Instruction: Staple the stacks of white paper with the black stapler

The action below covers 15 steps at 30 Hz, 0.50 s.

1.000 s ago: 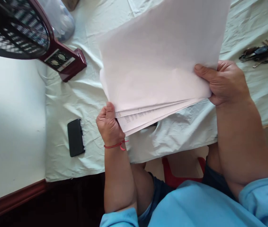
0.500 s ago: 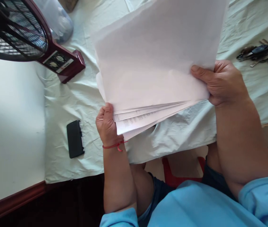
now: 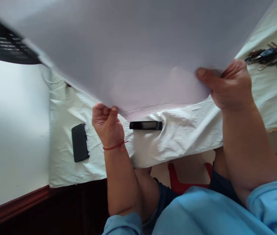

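Note:
A stack of white paper sheets [image 3: 138,55] is raised above the table and fills the upper middle of the view. My left hand [image 3: 109,124] pinches its near left corner between thumb and fingers; a red string circles that wrist. At the near right corner my right hand [image 3: 231,85] grips the stack, thumb on top and fingers underneath. The near edges of the sheets lie almost even. Under the near edge, a black stapler-like object [image 3: 145,125] rests on the cloth; its exact kind I cannot tell.
A black phone-like case [image 3: 80,143] lies on the pale tablecloth [image 3: 177,137] at left. The keys [image 3: 272,57] are at far right. A fan [image 3: 6,49] stands at upper left, mostly covered by the paper. A red stool [image 3: 187,186] shows below the table edge.
The stack has come up closer to the camera, now hiding most of the fan. Its fanned near edges have drawn together, and the black object beneath is uncovered. Both hands keep their hold.

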Each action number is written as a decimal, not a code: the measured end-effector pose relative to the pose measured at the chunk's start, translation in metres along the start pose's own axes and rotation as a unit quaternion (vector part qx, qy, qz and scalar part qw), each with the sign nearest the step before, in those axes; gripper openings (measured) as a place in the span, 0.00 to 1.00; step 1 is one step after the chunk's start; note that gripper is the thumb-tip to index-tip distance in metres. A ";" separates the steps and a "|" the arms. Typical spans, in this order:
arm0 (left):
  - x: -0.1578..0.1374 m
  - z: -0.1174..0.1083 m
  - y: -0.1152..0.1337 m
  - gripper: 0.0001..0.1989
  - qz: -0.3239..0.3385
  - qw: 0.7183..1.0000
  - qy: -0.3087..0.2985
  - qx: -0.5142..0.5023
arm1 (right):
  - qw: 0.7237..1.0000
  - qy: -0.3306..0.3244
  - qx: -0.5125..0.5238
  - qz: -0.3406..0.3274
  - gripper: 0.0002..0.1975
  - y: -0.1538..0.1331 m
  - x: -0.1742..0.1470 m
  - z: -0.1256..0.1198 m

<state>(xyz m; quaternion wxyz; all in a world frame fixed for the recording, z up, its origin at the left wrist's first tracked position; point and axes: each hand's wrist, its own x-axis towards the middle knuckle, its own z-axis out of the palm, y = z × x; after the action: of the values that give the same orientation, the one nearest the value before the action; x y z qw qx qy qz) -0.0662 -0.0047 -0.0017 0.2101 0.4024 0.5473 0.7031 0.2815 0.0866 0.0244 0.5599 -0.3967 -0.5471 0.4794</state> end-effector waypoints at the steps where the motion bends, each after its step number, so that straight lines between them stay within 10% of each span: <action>1: 0.000 0.001 0.002 0.26 -0.001 1.000 -0.007 -0.004 | 1.000 -0.003 0.008 -0.002 0.20 0.000 0.000 -0.001; 15: -0.009 0.021 -0.002 0.24 -0.114 0.993 -0.038 0.000 | 0.993 -0.047 0.007 0.105 0.14 -0.008 -0.003 -0.004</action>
<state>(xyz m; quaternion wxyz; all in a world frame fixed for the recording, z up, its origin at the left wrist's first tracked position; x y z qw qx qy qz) -0.0445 0.0015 -0.0053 0.3095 0.3638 0.5811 0.6589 0.2866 0.0819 0.0307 0.4828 -0.4250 -0.5245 0.5579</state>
